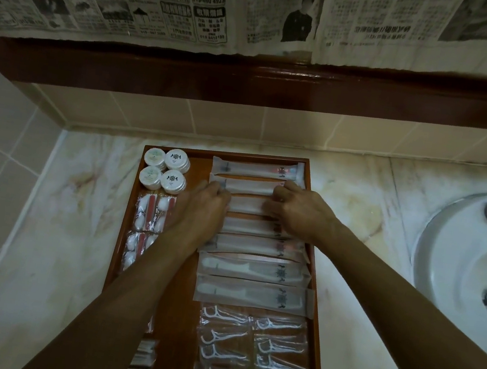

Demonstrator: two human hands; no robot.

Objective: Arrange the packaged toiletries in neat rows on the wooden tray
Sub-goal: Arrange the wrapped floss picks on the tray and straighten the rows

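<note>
A wooden tray [179,310] lies lengthwise on the marble counter. A column of long white sachets [249,293] fills its right half. My left hand [199,209] and my right hand [301,211] each pinch one end of a sachet [247,205] near the far end of that column. Round soap packs [164,170] sit at the far left corner, with cotton and swab packets [150,213] below them. Clear packets of floss picks [249,354] lie in two columns at the near end. My left forearm hides part of the tray's left side.
A white sink [473,279] with a drain and tap base is set into the counter [68,222] at the right. Tiled walls close the left and back. A dark wooden ledge [250,82] with newspaper above runs along the back.
</note>
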